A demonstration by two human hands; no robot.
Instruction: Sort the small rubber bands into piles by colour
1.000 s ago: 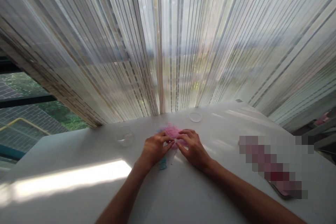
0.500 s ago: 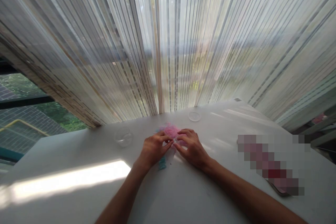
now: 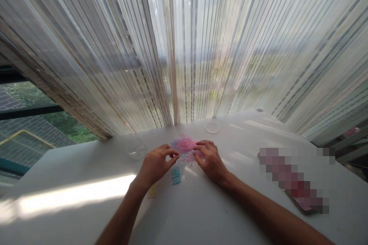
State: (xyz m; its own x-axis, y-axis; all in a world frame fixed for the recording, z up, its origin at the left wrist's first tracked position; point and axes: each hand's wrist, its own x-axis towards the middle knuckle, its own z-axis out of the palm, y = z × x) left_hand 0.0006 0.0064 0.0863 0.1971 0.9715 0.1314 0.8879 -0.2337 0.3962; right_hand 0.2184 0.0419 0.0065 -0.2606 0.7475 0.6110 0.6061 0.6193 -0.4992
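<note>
A loose heap of pink shreds point(image 3: 185, 143) with some pale blue strands lies on the white table point(image 3: 178, 218). My left hand point(image 3: 158, 162) is at the heap's left front edge, thumb and forefinger pinched together; whatever is between them is too small to make out. On the opposite side, my right hand point(image 3: 211, 160) has its curled fingers and thumb around some pink strands at the heap's edge. A small teal rectangular row of pieces point(image 3: 176, 176) rests just in front of the heap. Beside my left wrist is a pale yellow piece point(image 3: 152, 191), partly hidden by the arm.
A clear round container point(image 3: 135, 149) stands left of the heap. Behind and to the right lies a clear round lid point(image 3: 212, 128). A phone-like flat object point(image 3: 299, 199), mostly pixelated, is at the right. Sheer striped curtains point(image 3: 184, 46) hang along the table's far edge.
My left hand has moved left, away from my right hand, uncovering more of the heap, the teal row and the yellow piece. My right hand has stayed nearly in place.
</note>
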